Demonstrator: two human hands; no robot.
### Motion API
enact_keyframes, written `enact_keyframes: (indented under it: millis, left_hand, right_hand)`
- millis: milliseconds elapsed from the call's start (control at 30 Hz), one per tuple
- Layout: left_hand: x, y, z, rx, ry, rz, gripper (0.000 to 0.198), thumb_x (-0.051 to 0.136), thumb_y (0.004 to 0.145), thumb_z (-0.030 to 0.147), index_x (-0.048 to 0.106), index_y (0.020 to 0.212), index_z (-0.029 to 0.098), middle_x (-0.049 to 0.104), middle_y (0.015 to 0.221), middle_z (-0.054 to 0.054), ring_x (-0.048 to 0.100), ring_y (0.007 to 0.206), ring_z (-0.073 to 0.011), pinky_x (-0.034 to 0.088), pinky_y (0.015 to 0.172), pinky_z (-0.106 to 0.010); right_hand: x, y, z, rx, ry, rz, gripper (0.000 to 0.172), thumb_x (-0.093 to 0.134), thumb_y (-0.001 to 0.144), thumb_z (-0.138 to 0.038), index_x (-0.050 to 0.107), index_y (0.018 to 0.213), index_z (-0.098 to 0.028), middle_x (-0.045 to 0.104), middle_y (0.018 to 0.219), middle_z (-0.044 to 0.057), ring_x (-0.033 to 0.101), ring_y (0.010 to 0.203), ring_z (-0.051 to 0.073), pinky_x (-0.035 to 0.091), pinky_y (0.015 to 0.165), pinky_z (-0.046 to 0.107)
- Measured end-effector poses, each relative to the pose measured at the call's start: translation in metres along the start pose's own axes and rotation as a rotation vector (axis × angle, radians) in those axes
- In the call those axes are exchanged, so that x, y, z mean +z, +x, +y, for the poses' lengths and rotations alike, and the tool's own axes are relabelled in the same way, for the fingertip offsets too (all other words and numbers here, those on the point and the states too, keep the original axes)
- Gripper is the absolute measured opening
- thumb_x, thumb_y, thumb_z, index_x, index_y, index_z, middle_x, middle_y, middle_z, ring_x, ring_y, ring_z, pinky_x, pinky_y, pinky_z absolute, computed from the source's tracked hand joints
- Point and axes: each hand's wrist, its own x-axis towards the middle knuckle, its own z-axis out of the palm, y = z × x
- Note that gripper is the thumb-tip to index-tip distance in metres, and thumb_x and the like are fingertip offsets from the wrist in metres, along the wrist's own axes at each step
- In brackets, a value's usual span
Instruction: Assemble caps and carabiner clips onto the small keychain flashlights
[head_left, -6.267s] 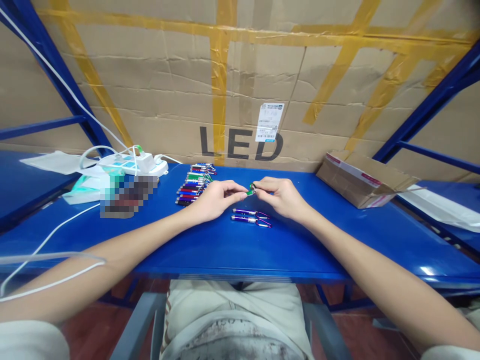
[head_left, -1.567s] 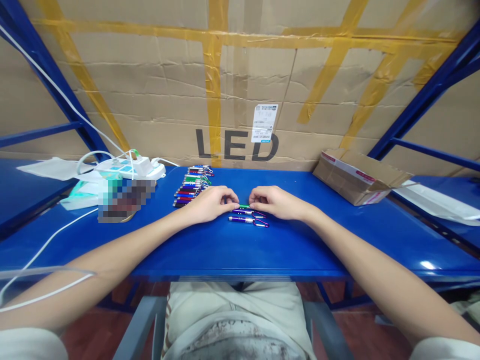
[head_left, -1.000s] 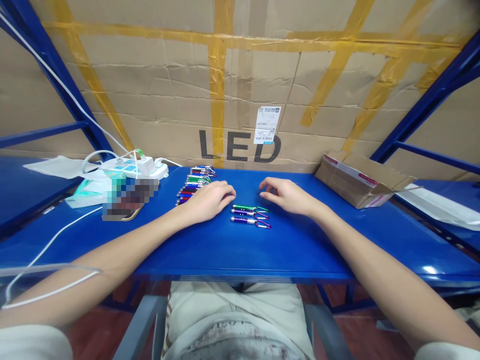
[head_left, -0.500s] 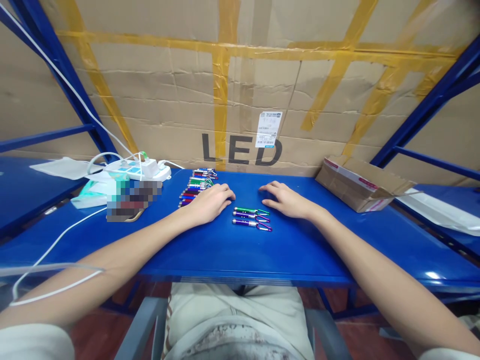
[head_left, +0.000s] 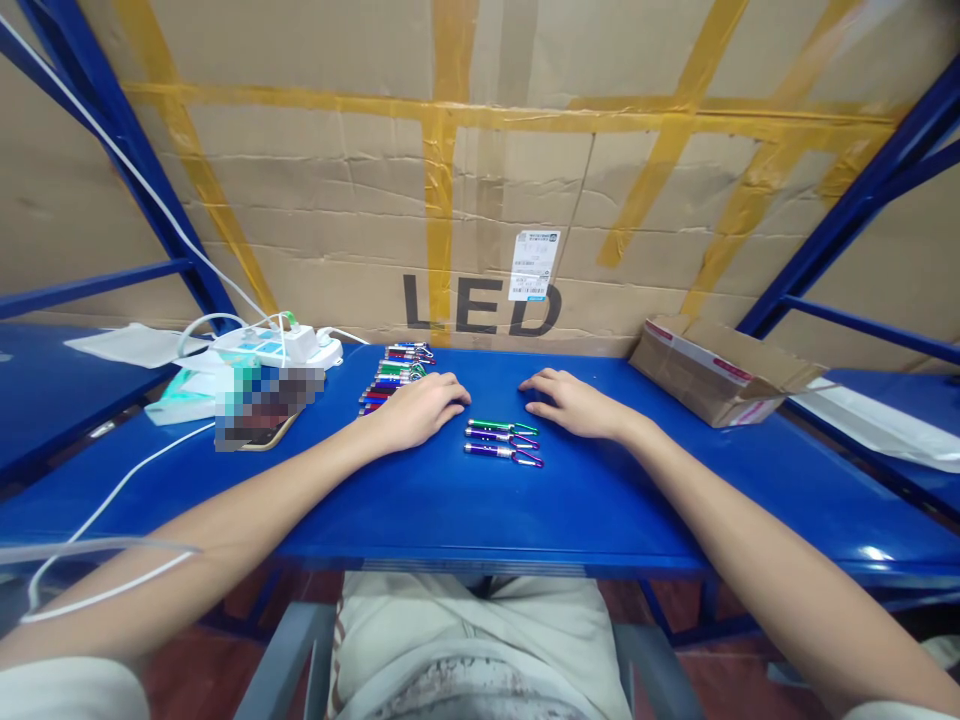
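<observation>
My left hand rests on the blue table with its fingers apart and loosely bent, holding nothing. It lies beside a column of several penlights in mixed colours and covers part of them. My right hand lies flat across from it, thumb and fingers apart, also holding nothing. Between and just below the hands are three penlights with carabiner clips: a green penlight on top, a purple penlight under it and another purple penlight nearest me. Neither hand touches these three.
An open cardboard box stands at the right, beside a white sheet. At the left are a white power strip with cables, a green-and-white packet and a partly blurred phone. A large taped carton walls off the back.
The whole view has shifted down slightly. Both hands and the penlights keep their places on the table.
</observation>
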Motion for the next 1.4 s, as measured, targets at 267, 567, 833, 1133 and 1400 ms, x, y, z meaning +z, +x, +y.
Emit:
enact_keyframes:
  millis: [267,567,833,1133,1400]
  left_hand:
    - [-0.021,0.013,-0.040,-0.379,-0.373,0.432,0.034,0.044,0.108,0.021,0.071,0.128,0.017,0.080,0.120,-0.012,0.076,0.105,-0.0204,0.060,0.098,-0.037]
    - [-0.045,-0.002,-0.062,-0.343,0.138,0.094,0.017,0.061,0.098,0.028,0.075,0.101,0.020,0.077,0.107,-0.011,0.072,0.103,-0.0279,0.054,0.097,-0.039]
    - [-0.050,-0.013,-0.075,-0.418,0.362,-0.057,0.027,0.062,0.091,0.016,0.076,0.114,0.019,0.075,0.120,-0.016,0.071,0.114,-0.0333,0.054,0.098,-0.039]
    - [-0.047,-0.012,-0.069,-0.436,0.408,-0.098,0.020,0.062,0.095,0.017,0.077,0.109,0.019,0.078,0.116,-0.017,0.075,0.109,-0.0337,0.054,0.092,-0.038]
    - [-0.055,-0.011,-0.060,-0.454,0.442,-0.144,0.019,0.060,0.097,0.017,0.078,0.097,0.017,0.080,0.110,-0.018,0.077,0.103,-0.0347,0.054,0.088,-0.039]
  right_hand:
    - [-0.006,-0.001,-0.004,0.014,0.029,0.012,0.038,0.055,0.108,-0.035,0.071,0.137,-0.018,0.070,0.133,0.018,0.068,0.123,0.034,0.052,0.112,0.050]
    - [-0.010,-0.001,-0.006,0.026,0.046,0.018,0.036,0.055,0.107,-0.033,0.073,0.134,-0.018,0.072,0.130,0.018,0.070,0.120,0.034,0.053,0.111,0.050]
    - [-0.010,-0.002,-0.003,0.013,0.024,0.022,0.035,0.056,0.107,-0.035,0.073,0.134,-0.022,0.073,0.129,0.015,0.070,0.119,0.032,0.054,0.110,0.046]
    - [-0.011,-0.002,-0.005,0.016,0.043,0.015,0.036,0.056,0.106,-0.035,0.074,0.133,-0.018,0.072,0.129,0.018,0.070,0.120,0.034,0.053,0.111,0.049]
    - [-0.011,-0.002,-0.005,0.015,0.046,0.010,0.036,0.056,0.106,-0.035,0.074,0.132,-0.018,0.072,0.129,0.018,0.070,0.120,0.034,0.053,0.111,0.049]
